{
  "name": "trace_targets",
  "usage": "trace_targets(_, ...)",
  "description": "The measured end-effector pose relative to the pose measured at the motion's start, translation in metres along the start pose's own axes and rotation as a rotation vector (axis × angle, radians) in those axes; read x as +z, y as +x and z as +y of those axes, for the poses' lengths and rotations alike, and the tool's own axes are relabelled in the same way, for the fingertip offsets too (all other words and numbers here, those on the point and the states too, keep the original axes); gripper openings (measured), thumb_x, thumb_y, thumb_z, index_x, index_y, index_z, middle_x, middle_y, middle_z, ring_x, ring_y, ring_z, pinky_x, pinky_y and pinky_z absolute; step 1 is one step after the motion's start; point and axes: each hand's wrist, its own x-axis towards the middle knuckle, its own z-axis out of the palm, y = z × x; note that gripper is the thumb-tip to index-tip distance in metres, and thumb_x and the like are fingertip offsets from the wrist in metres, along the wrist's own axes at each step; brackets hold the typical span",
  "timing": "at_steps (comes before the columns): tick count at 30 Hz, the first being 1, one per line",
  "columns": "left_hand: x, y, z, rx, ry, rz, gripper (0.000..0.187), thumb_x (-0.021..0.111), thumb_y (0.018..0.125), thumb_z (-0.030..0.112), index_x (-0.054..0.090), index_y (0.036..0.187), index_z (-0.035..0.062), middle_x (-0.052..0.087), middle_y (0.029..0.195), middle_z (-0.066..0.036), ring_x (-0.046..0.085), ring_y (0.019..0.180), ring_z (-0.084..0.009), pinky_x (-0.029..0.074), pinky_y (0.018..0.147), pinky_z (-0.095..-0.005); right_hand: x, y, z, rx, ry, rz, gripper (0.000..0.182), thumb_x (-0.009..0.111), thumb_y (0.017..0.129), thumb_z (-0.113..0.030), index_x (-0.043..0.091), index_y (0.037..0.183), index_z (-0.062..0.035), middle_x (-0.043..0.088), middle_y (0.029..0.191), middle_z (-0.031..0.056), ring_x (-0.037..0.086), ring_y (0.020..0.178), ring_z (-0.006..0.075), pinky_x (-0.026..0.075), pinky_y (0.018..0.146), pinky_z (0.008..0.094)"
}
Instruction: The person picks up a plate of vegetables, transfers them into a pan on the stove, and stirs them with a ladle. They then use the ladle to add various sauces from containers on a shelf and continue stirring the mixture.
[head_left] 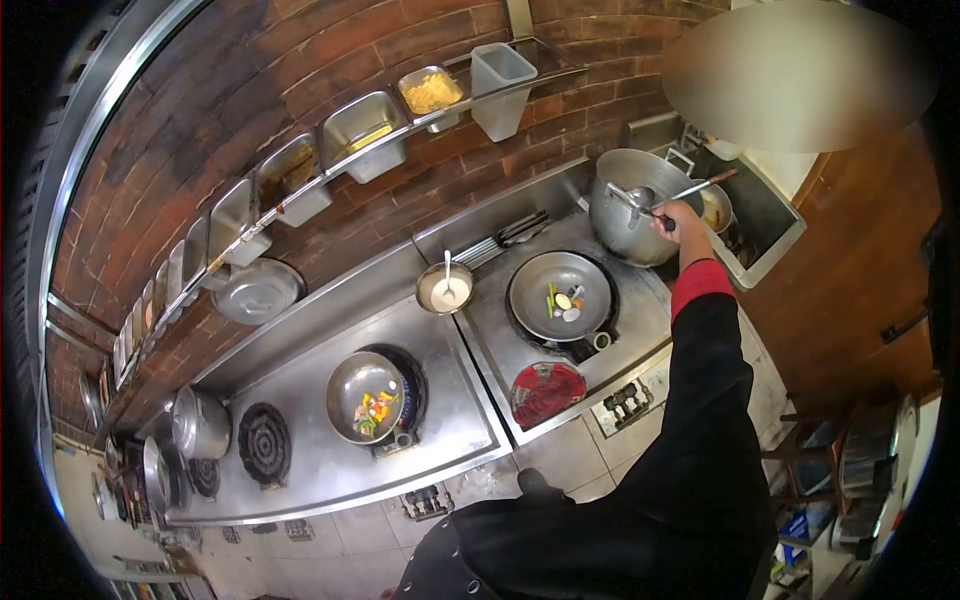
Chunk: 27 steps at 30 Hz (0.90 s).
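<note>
My right hand (682, 222) is closed around the handle of a ladle (642, 197), whose bowl is at the near rim of the large metal pot (622, 235) at the upper right. Left of the pot, a pan (560, 275) on a burner holds small green, white and orange food pieces. Farther left, a second pan (350, 385) has chopped colourful vegetables in it. Between them at the back sits a small bowl (428, 292) of white cream with a spoon (447, 265) in it. My left hand is out of view.
A sink (785, 225) adjoins the pot on the right. A red cloth (548, 392) lies at the stove's front edge. Along the brick wall runs a rack of metal containers (378, 158). Another lidded pot (200, 425) stands at the far left.
</note>
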Motion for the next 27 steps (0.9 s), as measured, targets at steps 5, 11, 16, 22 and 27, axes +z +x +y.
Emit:
trace_targets(5, -0.019, 0.042, 0.006, -0.125, -0.435, 0.073, 0.018, 0.061, 0.092, 0.022, 0.064, 0.101, 0.0070, 0.069, 0.093, -0.011, 0.064, 0.084, -0.0245, 0.053, 0.074, -0.0377, -0.006, -0.004, 0.003, 0.061, 0.225, -0.076, 0.014, 0.059, 0.087, -0.005, 0.053, 0.096, 0.0023, 0.058, 0.077, 0.0161, 0.056, 0.054, 0.0149, 0.048, 0.047, 0.0240)
trace_targets(11, -0.033, 0.073, -0.003, -0.186, -0.968, 0.112, 0.020, 0.067, 0.092, 0.022, 0.068, 0.089, 0.0027, 0.071, 0.088, -0.006, 0.066, 0.078, -0.0172, 0.054, 0.069, -0.0321, -0.027, -0.037, 0.013, -0.136, 0.451, -0.215, 0.017, 0.064, 0.082, -0.002, 0.052, 0.094, 0.0004, 0.062, 0.087, 0.0190, 0.057, 0.055, 0.0114, 0.047, 0.045, 0.0211)
trace_targets(16, -0.029, 0.084, 0.022, -0.357, -0.797, 0.126, 0.020, 0.069, 0.089, 0.024, 0.066, 0.091, 0.0037, 0.070, 0.083, -0.005, 0.065, 0.074, -0.0172, 0.053, 0.065, -0.0312, -0.029, -0.106, -0.019, -0.137, 0.423, -0.176, 0.016, 0.064, 0.083, 0.000, 0.053, 0.094, -0.0016, 0.062, 0.086, 0.0185, 0.057, 0.055, 0.0110, 0.046, 0.045, 0.0205)
trace_targets(22, -0.003, 0.097, 0.028, -0.107, -0.649, 0.086, 0.018, 0.066, 0.089, 0.023, 0.064, 0.093, 0.0054, 0.067, 0.081, -0.006, 0.065, 0.069, -0.0186, 0.051, 0.057, -0.0307, -0.022, -0.142, -0.058, -0.196, 0.284, -0.173, 0.012, 0.061, 0.087, -0.003, 0.052, 0.094, 0.0000, 0.062, 0.084, 0.0172, 0.056, 0.053, 0.0104, 0.044, 0.042, 0.0207)
trace_targets(27, 0.035, 0.095, 0.010, 0.444, -0.148, 0.188, 0.017, 0.063, 0.089, 0.023, 0.062, 0.094, 0.0068, 0.064, 0.079, -0.007, 0.064, 0.066, -0.0197, 0.049, 0.050, -0.0303, -0.005, -0.190, -0.074, -0.205, 0.179, -0.244, 0.013, 0.062, 0.089, -0.005, 0.052, 0.097, -0.0011, 0.062, 0.082, 0.0159, 0.055, 0.055, 0.0105, 0.044, 0.043, 0.0218)
